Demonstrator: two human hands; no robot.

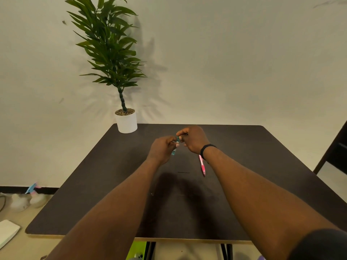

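Note:
Both of my hands meet above the middle of the dark table (93, 184). My left hand (161, 150) grips a small teal pen (174, 151), whose lower end sticks out below the fingers. My right hand (193, 140), with a black band on the wrist, pinches the pen's upper end. A pink pen (202, 164) lies on the table just under my right wrist. A thin dark rod (183, 172), possibly a refill, lies flat on the table closer to me.
A potted plant in a white pot (126, 122) stands at the table's far left corner by the wall. A dark chair (336, 151) is at the right edge. Spray bottles (32, 196) and a white object (7, 231) sit on the floor, left.

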